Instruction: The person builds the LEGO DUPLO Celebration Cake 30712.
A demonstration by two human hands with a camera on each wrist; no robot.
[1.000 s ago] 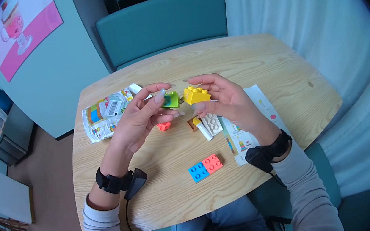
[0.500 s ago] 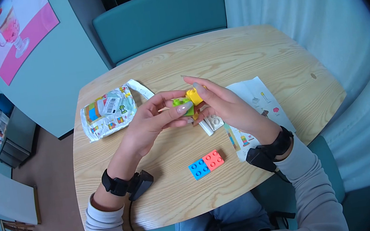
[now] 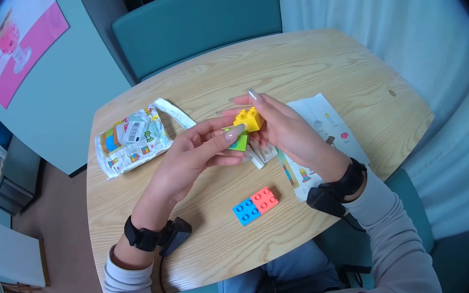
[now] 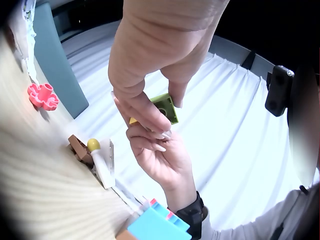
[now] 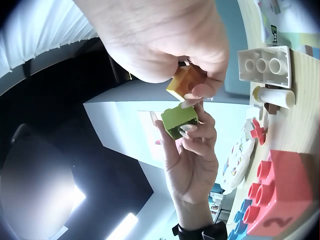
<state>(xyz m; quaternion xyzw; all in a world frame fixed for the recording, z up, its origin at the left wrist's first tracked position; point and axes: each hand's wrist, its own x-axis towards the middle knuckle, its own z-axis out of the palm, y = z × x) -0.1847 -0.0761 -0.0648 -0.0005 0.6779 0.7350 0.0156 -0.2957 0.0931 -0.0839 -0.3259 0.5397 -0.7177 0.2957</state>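
Observation:
Over the table's middle, my left hand pinches a green toy brick between thumb and fingers. Right beside it, my right hand holds a yellow toy brick, its studs facing up in the head view. The two bricks overlap there, with the fingertips of both hands close together. In the right wrist view the green brick sits just below the yellow brick. From the left wrist, the green brick shows its hollow underside, and the yellow one is mostly hidden behind fingers.
Blue and coral bricks lie side by side near the front. Beneath my hands are a white stick with a yellow tip, a brown piece and a white studded brick. A coral flower piece, printed bag and instruction sheet lie around.
My hands have come together, bringing the green and yellow bricks from apart to overlapping. The yellow brick has been turned, and its studs now show on top.

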